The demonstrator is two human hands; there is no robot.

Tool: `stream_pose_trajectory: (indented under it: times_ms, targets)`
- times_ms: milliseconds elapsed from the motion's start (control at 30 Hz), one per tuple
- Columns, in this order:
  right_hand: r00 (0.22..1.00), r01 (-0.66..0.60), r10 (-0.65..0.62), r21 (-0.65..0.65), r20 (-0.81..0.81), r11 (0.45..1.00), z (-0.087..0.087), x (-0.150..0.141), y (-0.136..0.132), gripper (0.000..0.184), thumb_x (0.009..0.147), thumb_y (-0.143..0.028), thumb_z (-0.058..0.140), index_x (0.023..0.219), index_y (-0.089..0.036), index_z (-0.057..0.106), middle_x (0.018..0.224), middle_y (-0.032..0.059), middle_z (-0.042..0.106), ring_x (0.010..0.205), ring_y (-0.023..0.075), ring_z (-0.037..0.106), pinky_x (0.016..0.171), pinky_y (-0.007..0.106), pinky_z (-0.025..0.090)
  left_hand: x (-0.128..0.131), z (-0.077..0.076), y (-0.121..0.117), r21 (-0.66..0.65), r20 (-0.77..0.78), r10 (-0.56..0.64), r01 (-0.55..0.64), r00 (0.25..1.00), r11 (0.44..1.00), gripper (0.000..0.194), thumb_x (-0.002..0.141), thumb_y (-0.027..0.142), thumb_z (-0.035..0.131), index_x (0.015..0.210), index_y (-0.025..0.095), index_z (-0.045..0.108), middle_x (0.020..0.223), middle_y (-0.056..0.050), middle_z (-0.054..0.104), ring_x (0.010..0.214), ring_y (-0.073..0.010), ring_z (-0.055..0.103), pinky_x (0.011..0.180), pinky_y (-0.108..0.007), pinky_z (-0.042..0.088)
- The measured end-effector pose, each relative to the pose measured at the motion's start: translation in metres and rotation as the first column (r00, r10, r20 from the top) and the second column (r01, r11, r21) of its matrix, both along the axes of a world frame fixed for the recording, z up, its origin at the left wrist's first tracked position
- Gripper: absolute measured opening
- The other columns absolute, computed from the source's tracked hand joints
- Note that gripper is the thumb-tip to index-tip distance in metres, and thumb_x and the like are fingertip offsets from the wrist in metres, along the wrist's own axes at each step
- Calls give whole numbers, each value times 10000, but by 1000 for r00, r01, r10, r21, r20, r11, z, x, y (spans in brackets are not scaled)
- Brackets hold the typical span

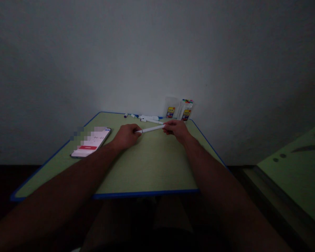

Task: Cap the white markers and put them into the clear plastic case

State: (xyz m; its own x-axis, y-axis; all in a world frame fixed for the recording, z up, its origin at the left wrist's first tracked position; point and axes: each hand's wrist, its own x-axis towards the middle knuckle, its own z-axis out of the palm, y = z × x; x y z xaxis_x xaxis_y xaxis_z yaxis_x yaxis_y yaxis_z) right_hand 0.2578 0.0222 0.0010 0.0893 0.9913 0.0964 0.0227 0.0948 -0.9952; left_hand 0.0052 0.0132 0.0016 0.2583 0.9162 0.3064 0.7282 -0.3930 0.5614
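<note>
A slim white marker (153,128) is held level just above the table, stretched between my two hands. My left hand (127,135) pinches its left end, where a narrower tip part shows by the thumb. Fingers of my right hand (176,128) are closed around the right end, hiding it. Behind the marker lie several more white markers (151,118), close together near the back edge. Two small loose caps sit to their left, a dark one (125,115) and a pale one (133,116).
The light green table (152,168) has a blue rim and stands against a grey wall (136,63). A phone (93,141) with a lit screen lies at left. At the back right stand a clear pouch (171,108) and a pack of coloured-tip markers (186,110).
</note>
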Motion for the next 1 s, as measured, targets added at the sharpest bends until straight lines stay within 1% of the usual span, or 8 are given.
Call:
stream_pose_trajectory:
  times_ms: [167, 400, 500, 633, 1000]
  targets:
    - [1000, 1, -1, -9, -1, 1000, 2, -1, -2, 111, 716, -48, 767, 724, -132, 696, 598, 23, 688, 519, 118, 652, 518, 228, 552, 0, 0, 0, -3, -4, 0, 0, 1000, 1000, 210, 805, 260, 605, 921, 193, 767, 869, -84, 750, 770, -209, 643, 750, -343, 463]
    - [1000, -12, 12, -35, 0, 999, 3, 1, -3, 103, 740, -36, 731, 729, -131, 693, 606, 26, 697, 531, 117, 658, 528, 222, 553, 1, 4, -2, -27, 18, 8, -8, 1000, 1000, 193, 793, 236, 618, 903, 184, 769, 837, -79, 739, 768, -209, 635, 740, -342, 464]
    - [1000, -21, 21, -35, 10, 999, 3, 2, -4, 103, 726, -52, 754, 727, -134, 692, 606, 22, 693, 535, 113, 652, 543, 226, 554, 1, 3, -2, -44, 18, 12, -11, 1000, 999, 181, 796, 232, 622, 904, 192, 762, 834, -67, 736, 776, -201, 630, 749, -333, 465]
    - [999, -31, 32, -31, 16, 999, 2, 4, -3, 109, 711, -76, 786, 732, -135, 696, 636, 38, 701, 553, 126, 656, 572, 257, 564, 1, 0, -1, -37, 30, -3, 4, 1000, 999, 170, 789, 236, 624, 879, 194, 763, 821, -67, 733, 776, -208, 629, 756, -342, 467]
    - [999, -34, 34, -36, 11, 999, 2, 3, -2, 113, 693, -74, 780, 699, -140, 689, 607, 33, 688, 539, 125, 642, 558, 255, 555, 3, -1, -2, -34, 15, 2, -1, 1000, 999, 161, 800, 228, 615, 878, 198, 753, 838, -68, 737, 790, -211, 636, 754, -344, 473]
